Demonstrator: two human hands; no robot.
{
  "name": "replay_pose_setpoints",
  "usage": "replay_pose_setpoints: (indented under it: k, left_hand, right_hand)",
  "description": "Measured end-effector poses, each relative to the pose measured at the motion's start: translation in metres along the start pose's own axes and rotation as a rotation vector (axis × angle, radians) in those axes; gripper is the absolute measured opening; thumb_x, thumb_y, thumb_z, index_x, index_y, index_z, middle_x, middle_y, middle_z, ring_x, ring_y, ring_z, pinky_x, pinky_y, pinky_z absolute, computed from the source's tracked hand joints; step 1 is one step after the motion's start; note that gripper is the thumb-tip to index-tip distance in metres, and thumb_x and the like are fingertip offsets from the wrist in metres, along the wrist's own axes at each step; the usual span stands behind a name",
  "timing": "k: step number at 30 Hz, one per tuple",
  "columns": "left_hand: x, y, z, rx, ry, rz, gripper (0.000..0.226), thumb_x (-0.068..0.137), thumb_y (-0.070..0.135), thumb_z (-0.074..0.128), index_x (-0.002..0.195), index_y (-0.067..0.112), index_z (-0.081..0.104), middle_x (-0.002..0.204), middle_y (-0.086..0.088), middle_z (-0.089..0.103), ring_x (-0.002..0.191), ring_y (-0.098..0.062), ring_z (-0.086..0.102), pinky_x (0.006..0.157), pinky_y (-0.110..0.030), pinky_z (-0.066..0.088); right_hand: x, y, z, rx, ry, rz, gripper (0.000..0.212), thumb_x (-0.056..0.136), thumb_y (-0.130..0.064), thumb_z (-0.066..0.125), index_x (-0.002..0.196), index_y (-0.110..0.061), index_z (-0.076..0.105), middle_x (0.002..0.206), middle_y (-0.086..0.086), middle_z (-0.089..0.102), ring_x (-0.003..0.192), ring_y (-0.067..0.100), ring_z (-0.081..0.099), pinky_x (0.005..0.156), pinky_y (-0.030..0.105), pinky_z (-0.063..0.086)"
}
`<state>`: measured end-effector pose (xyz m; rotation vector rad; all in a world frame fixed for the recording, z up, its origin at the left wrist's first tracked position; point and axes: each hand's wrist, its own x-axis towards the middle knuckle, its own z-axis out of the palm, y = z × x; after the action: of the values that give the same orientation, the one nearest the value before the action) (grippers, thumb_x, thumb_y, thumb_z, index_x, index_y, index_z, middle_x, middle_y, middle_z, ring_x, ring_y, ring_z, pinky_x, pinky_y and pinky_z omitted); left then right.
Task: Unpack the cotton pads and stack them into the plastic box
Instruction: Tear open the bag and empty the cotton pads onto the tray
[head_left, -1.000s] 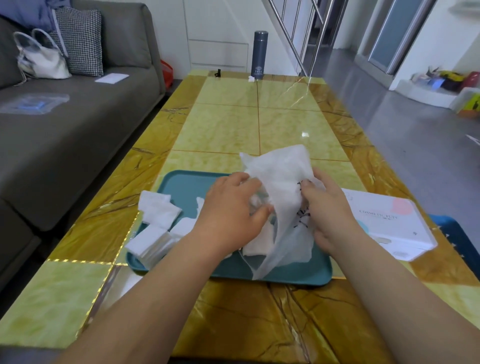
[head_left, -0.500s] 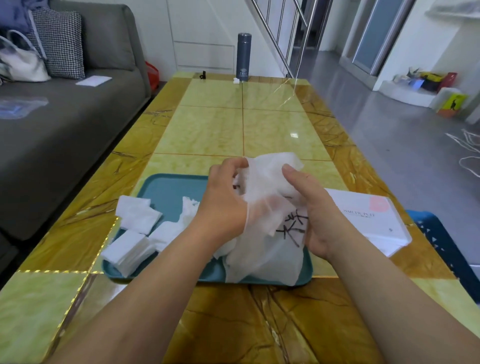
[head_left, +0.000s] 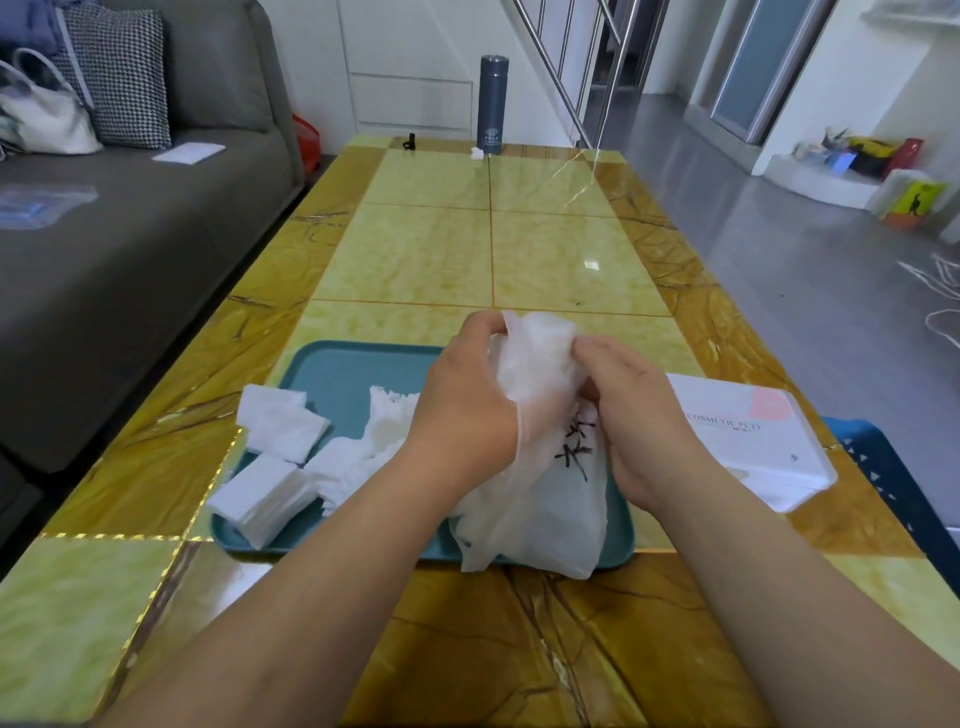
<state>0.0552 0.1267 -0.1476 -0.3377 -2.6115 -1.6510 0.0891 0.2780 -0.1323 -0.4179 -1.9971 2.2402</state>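
Both hands bunching cotton pad bag over teal tray.
Left hand (head_left: 467, 410) and right hand (head_left: 636, 415) each grip clenched on translucent bag (head_left: 540, 488); loose cotton pads (head_left: 280, 457) on tray (head_left: 337, 369) left side; white box (head_left: 748, 441) just right, on worktop (head_left: 519, 249).

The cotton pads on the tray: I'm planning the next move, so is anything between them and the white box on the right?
Yes. Both hands, left and right, and the translucent bag they hold sit over the teal tray, between the loose cotton pads and the white box.
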Motion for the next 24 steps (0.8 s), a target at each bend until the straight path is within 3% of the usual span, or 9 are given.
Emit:
replay_pose_setpoints:
  k: [4,8,12,14,16,18,20,22,24]
  left_hand:
    - [-0.004,-0.002,-0.005,0.052,0.006,0.04,0.062,0.083,0.027,0.078,0.135,0.045,0.049,0.124,0.014,0.06,0.112,-0.01,0.059,0.084,-0.021,0.047]
    - [-0.009,0.002,-0.011,0.137,0.044,0.085,0.058,0.081,0.035,0.079,0.134,0.037,0.053,0.124,0.012,0.052,0.109,-0.009,0.052,0.078,-0.006,0.034]
    - [-0.011,0.004,-0.012,0.186,0.067,0.133,0.052,0.079,0.036,0.078,0.125,0.031,0.054,0.118,0.012,0.054,0.102,-0.009,0.053,0.076,-0.01,0.04]
    - [-0.014,0.004,-0.012,0.172,0.094,0.122,0.043,0.078,0.034,0.079,0.112,0.028,0.053,0.108,0.011,0.056,0.093,-0.011,0.055,0.071,-0.021,0.046]
    - [-0.012,0.001,-0.008,0.171,0.078,0.071,0.034,0.082,0.023,0.073,0.106,0.029,0.051,0.103,0.011,0.055,0.088,-0.011,0.055,0.067,-0.021,0.044]
    - [-0.005,-0.003,-0.003,0.324,0.033,0.06,0.029,0.083,0.016,0.065,0.101,0.033,0.048,0.102,0.011,0.054,0.084,-0.009,0.055,0.062,-0.018,0.038]
    - [0.002,-0.003,0.002,0.438,-0.006,0.081,0.018,0.082,0.03,0.06,0.087,0.035,0.043,0.096,0.007,0.056,0.07,-0.003,0.052,0.054,-0.018,0.032]
    - [0.004,0.002,0.002,0.437,-0.061,0.067,0.018,0.085,0.038,0.058,0.08,0.035,0.041,0.089,0.007,0.055,0.064,-0.002,0.049,0.053,-0.02,0.03]
    - [0.002,0.003,0.0,0.432,-0.054,0.044,0.019,0.09,0.037,0.059,0.079,0.032,0.045,0.086,0.009,0.054,0.07,-0.007,0.054,0.055,-0.023,0.034]
  right_hand:
    - [0.005,0.004,0.0,-0.015,0.126,-0.027,0.02,0.098,-0.038,0.062,0.092,-0.025,0.076,0.091,0.007,0.067,0.085,0.027,0.06,0.079,0.047,0.056]
    - [0.009,0.004,0.0,-0.014,0.245,-0.075,0.021,0.099,-0.038,0.062,0.09,-0.026,0.076,0.093,0.001,0.069,0.091,0.022,0.062,0.079,0.046,0.058]
    - [0.012,0.004,-0.003,-0.021,0.348,-0.122,0.024,0.099,-0.039,0.061,0.087,-0.025,0.076,0.082,-0.008,0.068,0.084,0.016,0.061,0.084,0.044,0.056]
    - [0.011,0.003,-0.004,-0.059,0.336,-0.132,0.026,0.098,-0.04,0.061,0.088,-0.021,0.076,0.081,-0.002,0.068,0.082,0.019,0.061,0.088,0.047,0.057]
    - [0.01,0.002,-0.003,-0.119,0.292,-0.152,0.03,0.1,-0.037,0.061,0.085,-0.014,0.073,0.078,0.003,0.067,0.077,0.018,0.06,0.085,0.05,0.058]
    - [0.007,0.002,0.0,-0.169,0.226,-0.157,0.034,0.103,-0.031,0.059,0.074,-0.014,0.067,0.066,-0.003,0.058,0.066,0.011,0.053,0.07,0.041,0.051]
    - [0.003,0.002,0.002,-0.189,0.138,-0.145,0.034,0.105,-0.027,0.058,0.072,-0.016,0.063,0.061,-0.009,0.052,0.061,0.007,0.046,0.068,0.027,0.042]
    - [0.0,0.001,0.002,-0.204,0.055,-0.128,0.033,0.106,-0.025,0.057,0.075,-0.016,0.064,0.06,-0.013,0.054,0.058,0.003,0.049,0.066,0.02,0.042]
    - [0.0,-0.001,0.0,-0.193,0.035,-0.107,0.03,0.106,-0.024,0.056,0.079,-0.017,0.066,0.064,-0.012,0.061,0.06,0.001,0.055,0.066,0.02,0.047]
